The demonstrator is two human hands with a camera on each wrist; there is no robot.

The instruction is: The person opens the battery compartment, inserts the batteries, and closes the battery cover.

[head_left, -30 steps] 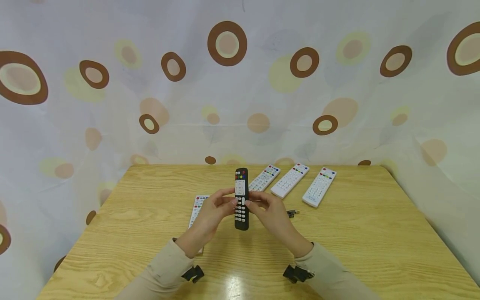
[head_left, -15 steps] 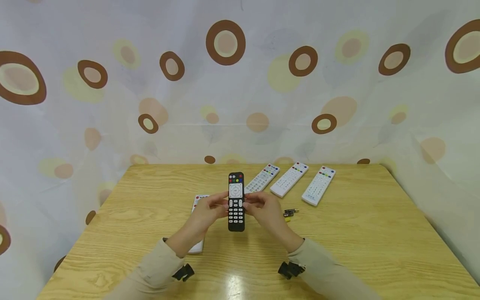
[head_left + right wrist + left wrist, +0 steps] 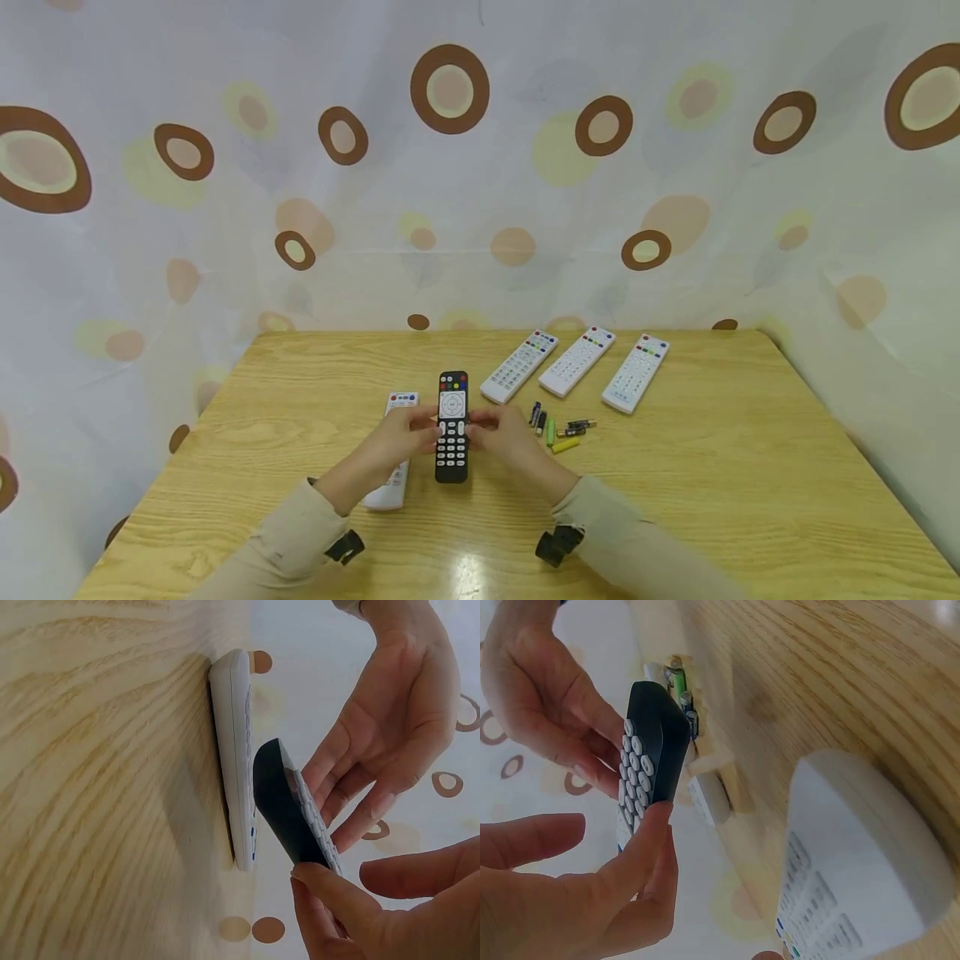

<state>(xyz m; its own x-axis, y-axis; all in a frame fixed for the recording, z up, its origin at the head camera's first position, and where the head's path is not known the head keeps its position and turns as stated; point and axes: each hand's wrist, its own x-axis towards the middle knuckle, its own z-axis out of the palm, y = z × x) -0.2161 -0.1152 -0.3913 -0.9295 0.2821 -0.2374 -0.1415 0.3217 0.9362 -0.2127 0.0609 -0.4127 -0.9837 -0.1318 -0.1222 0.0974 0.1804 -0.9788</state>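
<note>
A black remote control (image 3: 452,454) with white buttons is between both hands, its button face up. My left hand (image 3: 397,439) pinches its left edge with thumb and fingers. On the opposite edge my right hand (image 3: 512,439) pinches it the same way. Both wrist views show the black remote (image 3: 658,727) tilted and raised over the wooden table. Just left of it lies a white remote control (image 3: 387,496), partly hidden under my left hand and forearm.
Three more white remotes lie in a fanned row at the back right, the middle one (image 3: 576,362) among them. Several loose batteries (image 3: 551,432) sit right of my right hand on the wooden table (image 3: 712,467). A patterned cloth (image 3: 525,283) hangs behind the table.
Both hands have carried the black remote leftward and lower, turning its button face more squarely toward the head camera. The batteries have come into fuller view as the right hand shifted left.
</note>
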